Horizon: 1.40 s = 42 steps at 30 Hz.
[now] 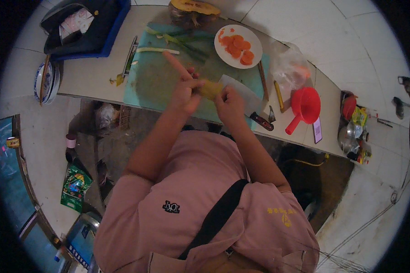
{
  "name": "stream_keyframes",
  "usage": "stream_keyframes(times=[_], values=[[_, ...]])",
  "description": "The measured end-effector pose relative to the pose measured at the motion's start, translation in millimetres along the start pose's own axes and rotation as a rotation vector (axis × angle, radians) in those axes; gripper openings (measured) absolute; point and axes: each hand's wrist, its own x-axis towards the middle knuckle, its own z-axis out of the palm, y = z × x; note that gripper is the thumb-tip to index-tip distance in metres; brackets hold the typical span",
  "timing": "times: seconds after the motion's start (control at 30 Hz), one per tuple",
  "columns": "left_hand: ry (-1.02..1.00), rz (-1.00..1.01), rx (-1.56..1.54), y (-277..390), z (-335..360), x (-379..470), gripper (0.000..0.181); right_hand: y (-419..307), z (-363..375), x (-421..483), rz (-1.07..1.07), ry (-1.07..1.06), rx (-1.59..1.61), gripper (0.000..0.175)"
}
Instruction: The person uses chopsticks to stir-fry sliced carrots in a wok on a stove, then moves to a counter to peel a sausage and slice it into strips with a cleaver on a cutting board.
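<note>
Above the teal cutting board [147, 82], my left hand [186, 94] grips a long pinkish-orange stick of food [176, 65], which looks like a sausage. A crumpled yellow film or wrapper [210, 89] stretches from it to my right hand [229, 102], whose fingers pinch its other end. Something small and red shows by my left fingers. Beside my right hand lies a cleaver [242, 94], its dark handle over the board's near edge. A white leek or scallion stalk [157, 50] and green leaves [188, 46] lie on the board. A white plate [222, 58] holds orange slices, apparently carrot.
A cut pumpkin [194, 12] sits behind the board. Chopsticks [263, 80], a yellow stick-like tool [278, 95], a clear plastic bag [288, 68], a red ladle [305, 105] and a phone [317, 130] lie right. A dark bag [106, 24] and stacked bowls [48, 82] are left.
</note>
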Motion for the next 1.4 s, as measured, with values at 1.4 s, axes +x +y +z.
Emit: stream_keyframes(times=[1.4], values=[[0.105,-0.480,0.264,-48.2,-90.8,79.8,0.035,42.3,29.1,0.9,0.431,-0.233,0.378,0.033]])
